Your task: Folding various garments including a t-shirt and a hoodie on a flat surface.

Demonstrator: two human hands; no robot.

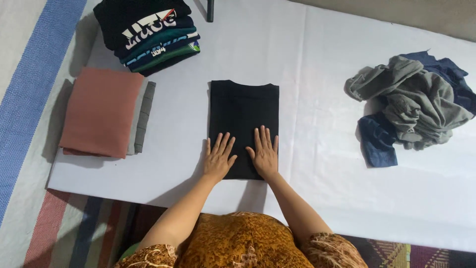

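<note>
Black folded shirt [243, 124] lies at the centre of the frame on the white sheet [317, 149], its near edge toward me. I have both palms flat on its lower end: my left hand [218, 158] on the lower left corner, my right hand [264, 155] just beside it on the lower right. All fingers are stretched out and spread, pressing down, gripping nothing.

I judge the step in hand to be smoothing the finished fold, since the shirt is already a neat rectangle with its collar edge at the far end. A next move would call for sliding both hands under the near edge and lifting it level, so the fold does not slip open.

At the left of the frame sits a folded rust-coloured cloth [101, 111] on top of grey ones. In the upper left stands a stack of folded dark shirts [148, 32]. At the right, well apart from my hands, is a loose heap of grey and blue garments [411, 104], not yet folded.
</note>
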